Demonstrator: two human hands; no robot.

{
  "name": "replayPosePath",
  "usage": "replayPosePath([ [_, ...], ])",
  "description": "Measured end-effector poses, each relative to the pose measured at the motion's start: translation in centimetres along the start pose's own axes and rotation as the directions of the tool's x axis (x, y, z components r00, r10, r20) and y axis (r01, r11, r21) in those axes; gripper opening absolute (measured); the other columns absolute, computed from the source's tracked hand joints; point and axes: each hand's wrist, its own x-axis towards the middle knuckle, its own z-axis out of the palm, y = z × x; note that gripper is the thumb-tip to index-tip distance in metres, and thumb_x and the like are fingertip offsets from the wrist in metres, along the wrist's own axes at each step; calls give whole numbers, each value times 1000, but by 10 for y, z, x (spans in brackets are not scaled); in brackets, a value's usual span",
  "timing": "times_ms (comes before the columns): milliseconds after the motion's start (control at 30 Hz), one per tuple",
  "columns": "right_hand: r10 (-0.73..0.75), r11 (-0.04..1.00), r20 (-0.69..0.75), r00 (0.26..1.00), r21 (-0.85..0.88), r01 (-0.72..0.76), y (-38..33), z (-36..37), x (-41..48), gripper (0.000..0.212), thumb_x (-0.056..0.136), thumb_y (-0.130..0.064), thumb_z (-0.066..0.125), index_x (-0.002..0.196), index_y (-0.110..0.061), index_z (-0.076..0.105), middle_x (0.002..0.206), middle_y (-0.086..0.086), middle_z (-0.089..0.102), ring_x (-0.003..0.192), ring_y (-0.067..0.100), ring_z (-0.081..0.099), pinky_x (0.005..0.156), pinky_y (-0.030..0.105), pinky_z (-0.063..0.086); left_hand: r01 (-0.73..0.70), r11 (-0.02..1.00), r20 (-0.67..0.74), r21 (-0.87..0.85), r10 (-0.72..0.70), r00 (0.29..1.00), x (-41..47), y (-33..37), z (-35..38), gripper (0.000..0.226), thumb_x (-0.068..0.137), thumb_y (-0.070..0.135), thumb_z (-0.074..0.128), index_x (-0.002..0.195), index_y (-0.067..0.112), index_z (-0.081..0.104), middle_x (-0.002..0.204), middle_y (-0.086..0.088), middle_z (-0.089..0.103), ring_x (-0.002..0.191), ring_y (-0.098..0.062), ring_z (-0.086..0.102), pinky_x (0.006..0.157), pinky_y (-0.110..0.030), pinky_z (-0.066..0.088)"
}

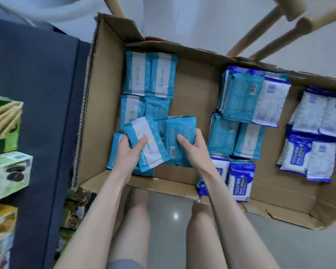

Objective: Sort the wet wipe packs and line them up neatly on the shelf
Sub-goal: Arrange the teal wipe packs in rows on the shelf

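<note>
A big open cardboard box (194,90) carries the packs, and the shiny grey floor (169,202) shows below it at 6 o'clock. On the bottom of the box, teal packs (149,76) lie side by side in rows at 10 o'clock. More teal ones are piled near the middle toward 2 o'clock, and white and blue packs (318,117) lie at 3 o'clock and 5 o'clock, with bare cardboard between the groups. At 9 o'clock a dark blue shelf (43,94) stands just beside the box and holds green snack boxes (6,171).
</note>
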Motion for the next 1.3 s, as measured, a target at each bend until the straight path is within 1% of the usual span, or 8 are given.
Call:
replayPosePath([
  [133, 49, 999, -61, 997, -5, -49, 5, 63, 28, 26, 94, -12, 56, 116, -13, 42, 110, 0, 59, 102, 17, 61, 88, 36, 53, -83, 978, 14, 190, 81, 997, 44, 21, -45, 27, 89, 11, 63, 113, 15, 51, 100, 12, 63, 81, 6, 63, 68, -14, 52],
  [267, 37, 999, -149, 988, -28, -42, 5, 93, 57, 25, 93, -16, 59, 113, -16, 43, 113, -1, 59, 108, 19, 60, 95, 46, 49, -109, 946, 60, 305, 95, 994, 88, 38, -55, 24, 88, 14, 66, 106, 15, 50, 97, 9, 63, 88, -4, 62, 80, -28, 53],
  [633, -182, 983, -305, 935, -77, 167, -53, 103, 129, 34, 92, -21, 61, 119, -14, 43, 101, -12, 59, 89, -3, 59, 83, 24, 51, -278, 874, 47, 398, 283, 958, 163, 95, -13, 32, 91, 29, 61, 117, 11, 52, 110, 1, 65, 103, -16, 62, 93, -36, 49],
  [733, -267, 947, -353, 897, -271, 175, -56, 106, 150, 36, 93, -27, 58, 121, -11, 44, 115, 0, 53, 105, 10, 54, 94, 34, 46, -294, 840, 47, 456, 307, 951, 177, 96, -7, 49, 92, 25, 59, 135, 8, 42, 128, -6, 58, 115, -18, 56, 96, -26, 43],
  [833, -372, 823, -386, 844, -558, 107, -55, 108, 158, 54, 93, -32, 56, 137, -7, 37, 137, 10, 34, 122, 24, 34, 105, 36, 29, -299, 747, 40, 594, 344, 938, 178, 87, -1, 68, 94, 25, 55, 148, 6, 19, 148, -13, 34, 135, -24, 35, 111, -36, 29],
  [1033, -321, 686, -268, 908, -727, 28, -56, 102, 152, 69, 98, -40, 45, 150, -9, 12, 153, 9, 24, 135, 30, 31, 107, 44, 25, -238, 691, 64, 683, 268, 961, 173, 76, -4, 73, 95, 33, 50, 151, 9, 9, 151, -13, 30, 136, -27, 33, 112, -40, 28],
  [1167, -286, 639, -223, 932, -769, 12, -63, 92, 146, 61, 95, -40, 46, 145, -10, 27, 139, 12, 45, 123, 31, 46, 101, 47, 38, -224, 695, 87, 683, 227, 970, 166, 87, -14, 65, 91, 37, 53, 145, 13, 27, 138, -10, 47, 123, -28, 48, 103, -47, 40],
  [1300, -325, 602, -185, 927, -797, 52, -74, 83, 114, 47, 97, -34, 46, 137, -11, 41, 135, 9, 49, 120, 27, 48, 99, 39, 40, -330, 559, 154, 760, 339, 928, 136, 99, -17, 54, 95, 25, 50, 144, 10, 32, 142, -10, 41, 129, -25, 40, 107, -36, 31],
])
